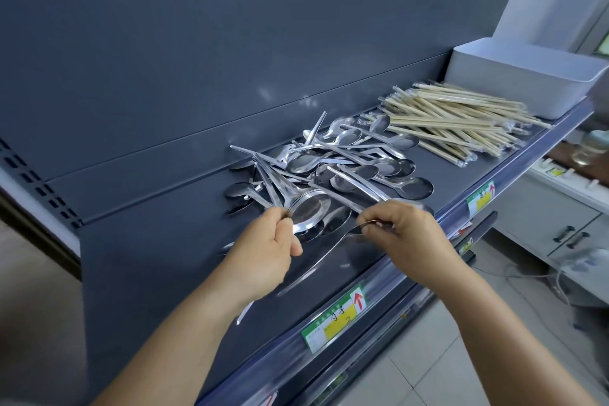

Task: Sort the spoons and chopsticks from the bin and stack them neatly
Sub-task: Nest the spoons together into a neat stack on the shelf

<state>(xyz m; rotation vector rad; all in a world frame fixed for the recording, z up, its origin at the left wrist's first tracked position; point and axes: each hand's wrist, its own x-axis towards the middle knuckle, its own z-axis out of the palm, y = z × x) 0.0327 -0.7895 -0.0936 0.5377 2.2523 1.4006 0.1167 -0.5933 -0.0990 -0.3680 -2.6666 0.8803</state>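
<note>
Left hand (pixel 263 241): gripping nested spoon stack (pixel 308 211), handles pointing far-left.
Right hand (pixel 400 227): pinching single spoon (pixel 333 249), just right of stack, handle near-left.

We see silver spoons (pixel 333 168), pale tan chopsticks (pixel 461 122), white bin (pixel 514 82), dark grey-blue shelf (pixel 158 208), green-yellow label (pixel 336 316) with red arrow.

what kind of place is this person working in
Probably a shop or canteen storeroom: a metal display shelf with price labels on its edge, holding heaps of spoons and wrapped chopsticks.
</note>
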